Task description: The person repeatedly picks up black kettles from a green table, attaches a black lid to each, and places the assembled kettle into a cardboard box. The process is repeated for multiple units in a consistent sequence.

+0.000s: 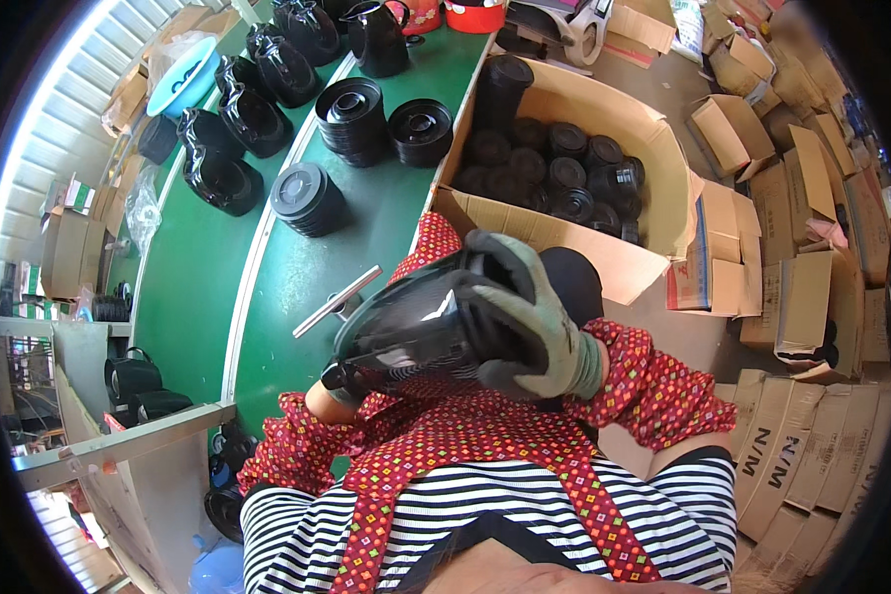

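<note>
A glossy black jug (pixel 406 342) lies tilted on its side in front of my body, its narrower end toward the lower left. My gloved right hand (pixel 530 317) is closed round the jug's wide end, fingers over the top and thumb below. A round black part sits under that palm; I cannot tell whether it is separate. At the lower-left end of the jug my left hand (pixel 341 394) holds it, its fingers mostly hidden behind the jug. Just beyond, a T-shaped metal piece (pixel 337 300) stands at the green table (pixel 203 317).
Black jugs (pixel 218 163) stand in rows on the table, beside stacks of round black discs (pixel 307 198). An open carton (pixel 663 188) full of black cylindrical parts adjoins the table's right edge. More cartons (pixel 728 247) fill the right side. A light-blue basin (pixel 183 77) sits at the far left.
</note>
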Tool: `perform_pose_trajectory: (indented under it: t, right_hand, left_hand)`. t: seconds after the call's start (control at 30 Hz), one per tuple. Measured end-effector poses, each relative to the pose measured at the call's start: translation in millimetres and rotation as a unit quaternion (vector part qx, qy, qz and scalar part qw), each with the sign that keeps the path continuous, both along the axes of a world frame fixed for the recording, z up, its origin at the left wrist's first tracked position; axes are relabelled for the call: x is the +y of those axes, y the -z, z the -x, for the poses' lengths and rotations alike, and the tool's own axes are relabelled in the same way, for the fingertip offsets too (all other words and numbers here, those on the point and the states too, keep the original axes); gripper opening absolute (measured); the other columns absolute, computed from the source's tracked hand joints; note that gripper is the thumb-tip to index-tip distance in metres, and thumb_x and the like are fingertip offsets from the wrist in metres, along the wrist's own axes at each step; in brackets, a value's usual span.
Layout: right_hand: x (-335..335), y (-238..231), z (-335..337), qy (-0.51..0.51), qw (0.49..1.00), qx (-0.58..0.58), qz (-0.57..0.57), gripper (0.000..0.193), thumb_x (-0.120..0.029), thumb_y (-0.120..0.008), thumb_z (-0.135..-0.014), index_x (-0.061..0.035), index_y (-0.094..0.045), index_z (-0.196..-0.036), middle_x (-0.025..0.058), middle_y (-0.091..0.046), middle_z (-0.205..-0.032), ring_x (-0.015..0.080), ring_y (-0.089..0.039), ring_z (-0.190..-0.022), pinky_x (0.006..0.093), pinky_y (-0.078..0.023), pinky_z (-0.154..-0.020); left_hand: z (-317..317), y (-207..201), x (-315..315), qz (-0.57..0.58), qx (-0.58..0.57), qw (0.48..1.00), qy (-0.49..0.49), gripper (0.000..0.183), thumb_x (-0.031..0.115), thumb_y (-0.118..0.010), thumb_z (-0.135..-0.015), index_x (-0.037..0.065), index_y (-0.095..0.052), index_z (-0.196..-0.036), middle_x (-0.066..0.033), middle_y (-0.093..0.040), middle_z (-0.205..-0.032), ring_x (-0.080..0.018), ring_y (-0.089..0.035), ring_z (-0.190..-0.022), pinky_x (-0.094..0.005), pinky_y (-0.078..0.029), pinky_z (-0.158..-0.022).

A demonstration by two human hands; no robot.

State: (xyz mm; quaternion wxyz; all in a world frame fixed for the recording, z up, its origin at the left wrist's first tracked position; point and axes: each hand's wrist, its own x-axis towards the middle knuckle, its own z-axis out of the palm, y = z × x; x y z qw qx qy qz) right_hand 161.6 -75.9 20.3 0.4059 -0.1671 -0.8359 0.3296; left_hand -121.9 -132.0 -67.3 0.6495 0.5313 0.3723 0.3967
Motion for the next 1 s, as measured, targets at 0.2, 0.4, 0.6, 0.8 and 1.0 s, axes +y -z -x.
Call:
perform_pose_trajectory:
  t: [0.2,0.4,0.6,0.8,1.0]
  right_hand:
    - [5,7,-1,0.007,0.999,0.042,0.007,0.084,-0.039,-0.087,-0.079,-0.0052,-0.057,-0.15,0.0348,-0.035,-0.16,0.0544,-0.038,-0.148,0.0594,-0.034,-0.121]
    - [41,-30,-3,0.02,0.986,0.059,-0.158,0.087,-0.049,-0.082,-0.082,0.0002,-0.057,-0.149,0.0365,-0.042,-0.157,0.0554,-0.044,-0.143,0.0593,-0.036,-0.119]
    - [128,82,78,0.136,0.986,-0.094,0.001,0.082,-0.04,-0.074,-0.093,-0.0109,-0.042,-0.163,0.0252,-0.044,-0.156,0.0477,-0.042,-0.143,0.0553,-0.033,-0.122]
    - [185,190,183,0.133,0.915,-0.374,-0.063,0.083,-0.06,-0.071,-0.089,-0.0218,-0.047,-0.159,0.0256,-0.043,-0.158,0.0464,-0.039,-0.145,0.0638,-0.029,-0.119]
    - [195,200,183,0.105,0.942,-0.287,-0.138,0.081,-0.058,-0.072,-0.088,-0.0154,-0.053,-0.155,0.0217,-0.044,-0.158,0.0443,-0.037,-0.149,0.0601,-0.025,-0.124]
  left_hand:
    - [4,-9,10,0.099,-0.08,0.99,0.053,0.057,0.01,-0.067,-0.105,0.004,-0.046,-0.158,-0.0159,-0.057,-0.155,-0.025,-0.062,-0.135,-0.0406,-0.056,-0.112]
    - [38,-19,-8,0.014,-0.091,0.995,0.028,0.057,0.017,-0.06,-0.11,0.001,-0.04,-0.161,-0.019,-0.052,-0.158,-0.0289,-0.061,-0.137,-0.0447,-0.053,-0.115]
    - [72,-27,-15,-0.158,0.143,0.975,-0.057,0.058,0.018,-0.064,-0.108,0.001,-0.044,-0.159,-0.0192,-0.059,-0.151,-0.0273,-0.069,-0.125,-0.0448,-0.056,-0.11]
    - [96,3,-33,-0.038,0.06,0.985,-0.154,0.058,0.017,-0.065,-0.107,0.001,-0.044,-0.159,-0.0189,-0.06,-0.149,-0.0268,-0.069,-0.124,-0.0439,-0.057,-0.109]
    - [121,22,-37,0.009,0.031,0.977,-0.211,0.058,0.017,-0.065,-0.107,0.001,-0.044,-0.159,-0.0186,-0.061,-0.148,-0.0263,-0.069,-0.122,-0.043,-0.057,-0.108]
